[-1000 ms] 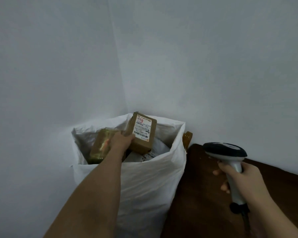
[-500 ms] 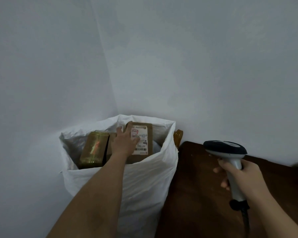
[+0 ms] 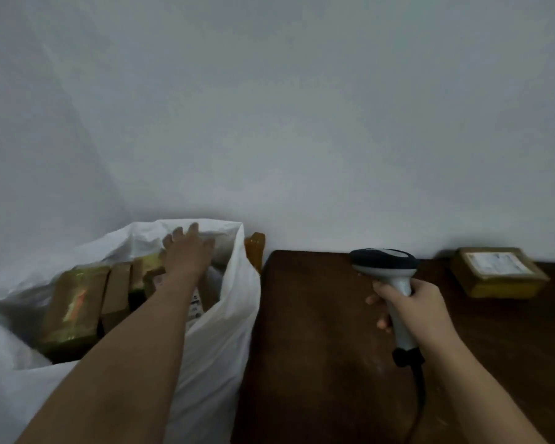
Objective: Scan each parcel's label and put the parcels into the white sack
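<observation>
The sack (image 3: 218, 318), a thin white woven bag, stands open in the corner against the left end of the table (image 3: 318, 341). It is judged soft and floppy; its mouth would be best held by the rim if it slumps. Inside it, several brown taped boxes (image 3: 74, 302) are packed upright side by side, and a white label (image 3: 195, 306) can be made out just beside the forearm.

One parcel (image 3: 499, 272) is left on the table, at its far right by the wall, label up. It is judged light and stiff, a small cardboard box with glossy tape that may be a little slippery; it would be best taken across its short sides, so that the label is kept uncovered for scanning.

The scanner (image 3: 388, 283) is gripped by its handle in the right hand (image 3: 414, 306), head pointed left, cable trailing down. The left hand (image 3: 186, 251) is spread with straight fingers over the sack's mouth, and nothing is held in it.

Against the earlier frames: the labelled box then held in the left hand has been let go into the sack, the view has swung right, and the last parcel has come into sight.
</observation>
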